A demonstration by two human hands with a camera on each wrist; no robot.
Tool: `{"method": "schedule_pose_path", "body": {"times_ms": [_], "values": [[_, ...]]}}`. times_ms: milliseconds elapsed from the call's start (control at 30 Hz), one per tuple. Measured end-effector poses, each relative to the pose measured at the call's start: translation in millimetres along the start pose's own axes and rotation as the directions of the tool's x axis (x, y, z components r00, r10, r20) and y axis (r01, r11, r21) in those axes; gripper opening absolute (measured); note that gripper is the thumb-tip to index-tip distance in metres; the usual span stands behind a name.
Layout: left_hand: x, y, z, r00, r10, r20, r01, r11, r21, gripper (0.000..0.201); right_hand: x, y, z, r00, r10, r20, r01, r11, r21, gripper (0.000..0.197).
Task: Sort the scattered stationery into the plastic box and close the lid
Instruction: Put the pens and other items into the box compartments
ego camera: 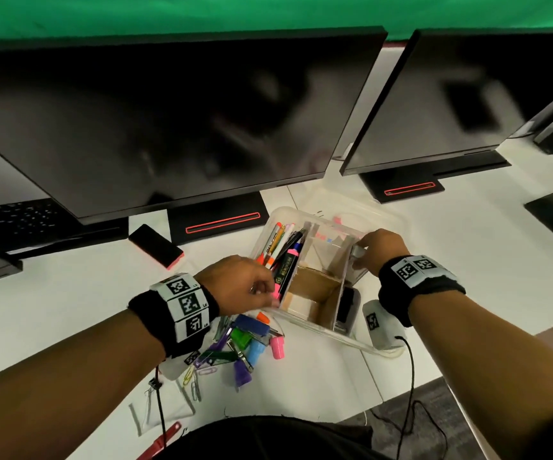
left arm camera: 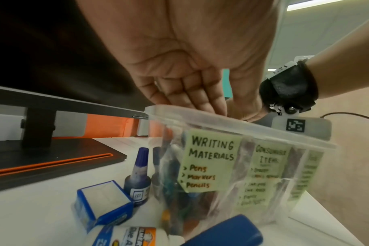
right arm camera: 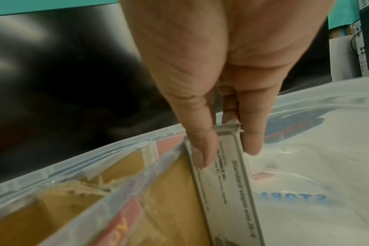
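Right hand (right arm camera: 217,103) pinching staple box (right arm camera: 228,174) over plastic box (ego camera: 315,330); left hand (ego camera: 238,283) apparently on pink marker (ego camera: 286,273).

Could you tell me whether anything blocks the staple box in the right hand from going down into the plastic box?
Nothing visible does. The right hand pinches the staple box already at the plastic box rim, beside a cardboard divider; the lid lies open behind.

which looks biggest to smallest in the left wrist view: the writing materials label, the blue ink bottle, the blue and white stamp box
1. writing materials label
2. blue and white stamp box
3. blue ink bottle

The label and the box look close in size, and the box sits nearer the camera, so their order is unsure.
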State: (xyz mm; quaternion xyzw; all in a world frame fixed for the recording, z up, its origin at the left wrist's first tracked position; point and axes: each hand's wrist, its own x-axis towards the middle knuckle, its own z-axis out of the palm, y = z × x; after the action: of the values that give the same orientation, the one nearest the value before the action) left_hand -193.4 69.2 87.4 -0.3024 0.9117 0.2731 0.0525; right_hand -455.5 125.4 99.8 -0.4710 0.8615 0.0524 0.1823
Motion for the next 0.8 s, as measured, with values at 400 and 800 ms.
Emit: {"method": "schedule_pose_path", "body": {"times_ms": [400,800], "values": [[16.4,-163.9,6.0,0.843,-0.528,-0.105,0.530,0.782,0.327,0.045,2.4,1.1,-1.0,0.996,0.071,-0.058,-0.074,0.996,-0.042,0.025],[14.5,-174.2,7.3,0.874,-0.463,-0.147,0.469,0.727,0.501,0.035,-11.8,-1.6,-5.3,0.978,0.082,-0.192,-0.042,0.978,0.206,0.016]]}}
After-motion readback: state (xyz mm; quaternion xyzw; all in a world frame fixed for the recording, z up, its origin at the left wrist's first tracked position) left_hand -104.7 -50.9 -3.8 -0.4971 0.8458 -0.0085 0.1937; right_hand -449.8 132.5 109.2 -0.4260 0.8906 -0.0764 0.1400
